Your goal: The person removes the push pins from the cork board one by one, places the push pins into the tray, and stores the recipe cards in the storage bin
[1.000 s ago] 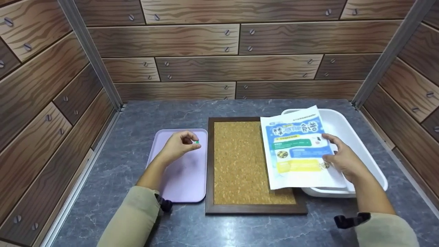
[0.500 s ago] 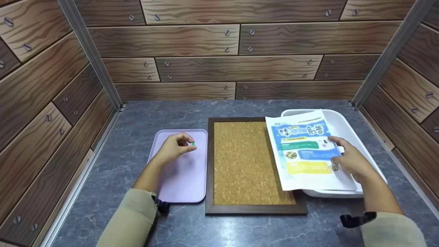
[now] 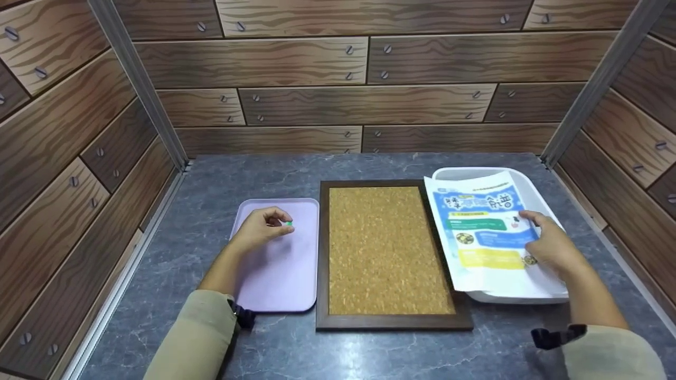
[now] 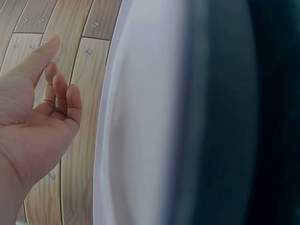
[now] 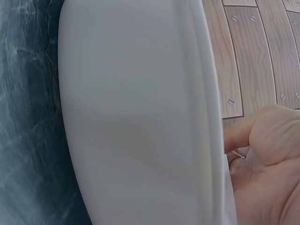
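In the head view, my left hand (image 3: 259, 228) is above the lilac tray (image 3: 285, 295), with a small green object (image 3: 289, 224) pinched at its fingertips. The object is too small to tell its kind. My right hand (image 3: 554, 245) pinches the right edge of a printed paper sheet (image 3: 501, 277) with blue, green and yellow blocks. This sheet covers much of the white plastic tray (image 3: 528, 184). Between both trays lies a corkboard (image 3: 388, 250) in a dark brown frame. The right wrist view shows the white tray's outer wall hiding most of the right fingers.
A grey marbled tabletop (image 3: 348, 353) carries everything. Wood-patterned panels (image 3: 301, 63) with metal corner posts (image 3: 597, 79) wall in the back and sides. The corkboard stands close to the lilac tray's right edge.
My right hand has drawn the sheet rightward off the corkboard, farther over the white tray. My left hand has shifted slightly left and down, still pinching the green object.
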{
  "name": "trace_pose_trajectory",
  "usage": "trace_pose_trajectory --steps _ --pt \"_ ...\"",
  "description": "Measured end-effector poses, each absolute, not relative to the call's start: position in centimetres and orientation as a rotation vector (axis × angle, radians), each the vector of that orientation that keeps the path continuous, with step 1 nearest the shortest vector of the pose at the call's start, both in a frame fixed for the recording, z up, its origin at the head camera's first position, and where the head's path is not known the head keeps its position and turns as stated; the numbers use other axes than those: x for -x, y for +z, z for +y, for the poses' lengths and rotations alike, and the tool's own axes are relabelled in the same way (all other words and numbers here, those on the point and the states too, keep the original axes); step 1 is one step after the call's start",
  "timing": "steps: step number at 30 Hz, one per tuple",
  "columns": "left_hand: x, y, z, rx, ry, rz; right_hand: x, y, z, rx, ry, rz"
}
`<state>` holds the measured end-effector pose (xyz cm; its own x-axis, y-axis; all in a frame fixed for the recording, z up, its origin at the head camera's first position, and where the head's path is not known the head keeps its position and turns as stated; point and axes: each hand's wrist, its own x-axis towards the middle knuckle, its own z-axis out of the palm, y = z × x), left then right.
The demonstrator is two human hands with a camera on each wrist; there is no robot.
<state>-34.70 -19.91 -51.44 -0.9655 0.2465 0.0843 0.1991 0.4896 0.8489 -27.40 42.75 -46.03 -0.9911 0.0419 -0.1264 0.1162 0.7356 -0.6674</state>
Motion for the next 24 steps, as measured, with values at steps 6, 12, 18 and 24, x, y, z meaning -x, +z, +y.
trace_pose_trajectory --steps 6,12,18,24 --pt "34.6 -51.9 -20.2 -0.401 1.485 2.670 27.5 -46.2 43.7 -0.138 -1.027 2.873" --pt "34.5 -52.2 -20.3 -0.423 1.435 2.649 27.6 -46.1 44.4 -0.144 -0.934 2.906" --pt "34.6 -52.3 -20.5 -0.505 1.343 2.610 27.8 -45.7 44.8 -0.168 -0.884 2.922" --pt "34.4 -52.4 -20.6 -0.592 1.222 2.544 28.0 -45.4 45.0 -0.220 -0.895 2.890"
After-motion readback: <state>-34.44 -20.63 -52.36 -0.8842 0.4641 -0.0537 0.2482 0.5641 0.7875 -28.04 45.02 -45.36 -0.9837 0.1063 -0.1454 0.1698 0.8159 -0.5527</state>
